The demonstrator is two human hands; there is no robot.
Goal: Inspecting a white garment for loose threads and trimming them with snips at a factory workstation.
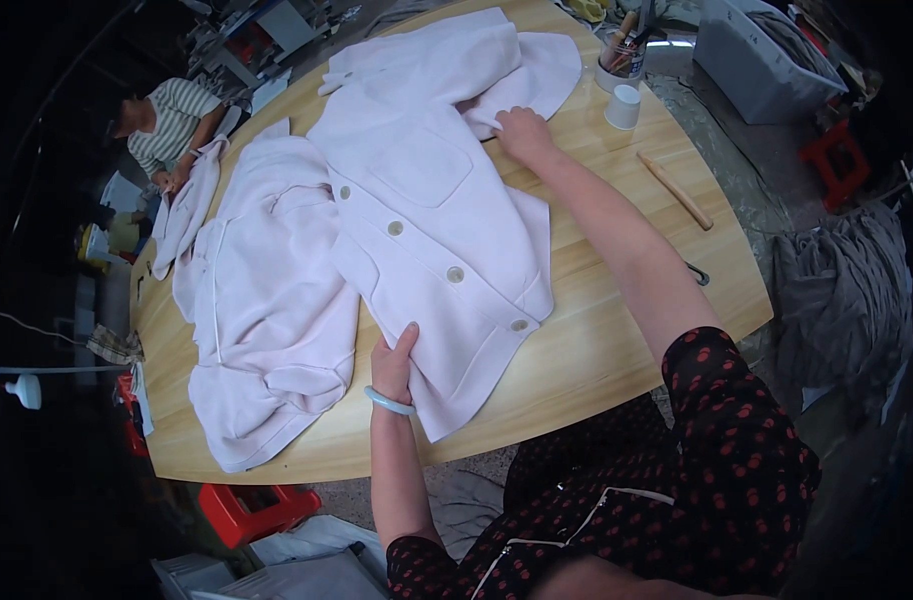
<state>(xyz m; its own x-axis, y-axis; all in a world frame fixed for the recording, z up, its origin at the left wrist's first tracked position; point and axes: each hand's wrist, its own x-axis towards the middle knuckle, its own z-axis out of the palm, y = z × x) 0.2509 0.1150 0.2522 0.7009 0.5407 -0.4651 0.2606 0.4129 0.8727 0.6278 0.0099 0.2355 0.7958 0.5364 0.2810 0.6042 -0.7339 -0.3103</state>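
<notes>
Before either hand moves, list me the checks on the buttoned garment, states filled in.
1. Left hand at the buttoned garment's lower left edge: ok.
2. Right hand gripping pale fabric at the far side: ok.
3. Buttons facing up: ok.
4. Clear of the second pale garment: not ok, the two meet.
5. Wooden stick clear of both garments: ok, apart on the right.
6. Underside free of folds: cannot tell, hidden.

On the table (607,330), a cardigan (402,165) lies across the middle, a second garment (267,265) against its left. At far right stands a tool pot (618,75), a cup (623,108) just nearer, a wooden stick (675,190) nearer still. Beyond the far right edge stands a bin (757,65).
</notes>
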